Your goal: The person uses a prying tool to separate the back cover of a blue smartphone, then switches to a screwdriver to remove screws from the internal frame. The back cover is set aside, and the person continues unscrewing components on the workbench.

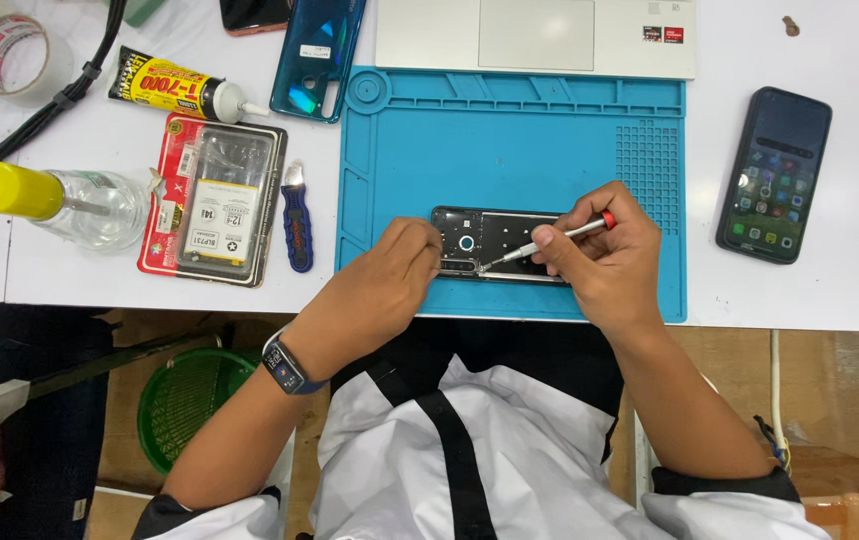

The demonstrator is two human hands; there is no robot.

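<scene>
An opened black phone [498, 240] lies face down on the blue repair mat [510, 140], its insides showing. My left hand [385, 285] grips the phone's left end and holds it down. My right hand [600, 250] holds a small silver screwdriver [540, 243] with a red cap. The tool's tip touches the phone's inside near the lower left, close to the left thumb. The right end of the phone is hidden under my right hand.
Left of the mat lie a blue pry tool [297, 215], a packaged battery [215, 200], a glue tube [185, 88], a yellow-capped bottle [60, 200] and tape [12, 52]. A teal back cover [318, 55] and a laptop [540, 35] sit behind. A lit phone [775, 175] rests on the right.
</scene>
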